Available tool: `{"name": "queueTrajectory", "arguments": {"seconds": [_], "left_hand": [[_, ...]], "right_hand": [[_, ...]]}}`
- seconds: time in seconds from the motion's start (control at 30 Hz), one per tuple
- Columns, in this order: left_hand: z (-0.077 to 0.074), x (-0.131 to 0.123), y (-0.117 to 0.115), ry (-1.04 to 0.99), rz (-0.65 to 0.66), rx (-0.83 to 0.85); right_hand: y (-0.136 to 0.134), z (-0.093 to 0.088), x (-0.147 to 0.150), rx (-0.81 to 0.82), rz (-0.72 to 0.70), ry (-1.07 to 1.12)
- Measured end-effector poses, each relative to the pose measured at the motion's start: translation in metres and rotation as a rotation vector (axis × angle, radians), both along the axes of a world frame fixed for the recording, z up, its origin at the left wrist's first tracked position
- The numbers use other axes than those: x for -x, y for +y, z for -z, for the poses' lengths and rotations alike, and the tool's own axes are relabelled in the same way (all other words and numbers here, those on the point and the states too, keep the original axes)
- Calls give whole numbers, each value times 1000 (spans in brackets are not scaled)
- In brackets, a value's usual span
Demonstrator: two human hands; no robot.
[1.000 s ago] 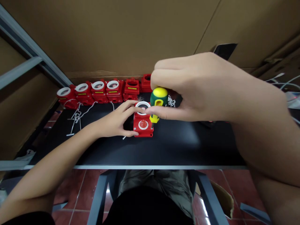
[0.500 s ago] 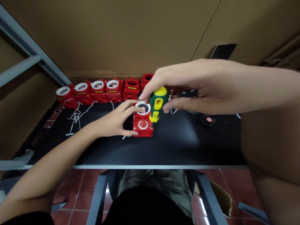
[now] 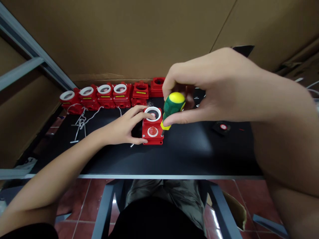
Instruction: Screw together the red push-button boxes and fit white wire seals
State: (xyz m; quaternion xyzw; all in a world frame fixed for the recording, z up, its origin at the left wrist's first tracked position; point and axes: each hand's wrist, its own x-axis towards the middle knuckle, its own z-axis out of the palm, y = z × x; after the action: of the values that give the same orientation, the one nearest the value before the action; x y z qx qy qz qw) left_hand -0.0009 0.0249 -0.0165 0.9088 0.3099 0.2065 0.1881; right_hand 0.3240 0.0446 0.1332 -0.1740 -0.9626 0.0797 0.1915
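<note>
A red box with a white ring round its upper window and a red round button lies on the black table. My left hand grips it from the left, fingers over the ring and thumb at the lower left side. In my right hand is a green and yellow screwdriver, pinched by the handle between thumb and fingers. It leans a little to the right, its tip at the lower right corner of the box's face. The screw under the tip cannot be made out.
Several similar red boxes line the back of the table, some with white rings. White cord with metal T-shaped rods lies at left. A dark part with a red and white disc lies at right.
My right hand has closed its fingers and thumb round the screwdriver's handle, which was held loosely before. The handle now tilts further right. My left hand and the box have hardly moved.
</note>
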Motion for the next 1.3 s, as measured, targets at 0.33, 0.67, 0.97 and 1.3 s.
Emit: {"name": "queueTrajectory", "arguments": {"seconds": [0.33,0.67,0.97,1.3], "left_hand": [[3,1,3,-24,1,-2],[2,2,3,2,8,-16],[2,3,1,15,34,-51],[0,0,1,-19,8,-16]], "right_hand": [[-8,8,12,-97,157,4],[-5,0,8,146,-143,-14],[12,-10,-4,333,-181,-43],[8,-6,-4,158,-112,-26]]}}
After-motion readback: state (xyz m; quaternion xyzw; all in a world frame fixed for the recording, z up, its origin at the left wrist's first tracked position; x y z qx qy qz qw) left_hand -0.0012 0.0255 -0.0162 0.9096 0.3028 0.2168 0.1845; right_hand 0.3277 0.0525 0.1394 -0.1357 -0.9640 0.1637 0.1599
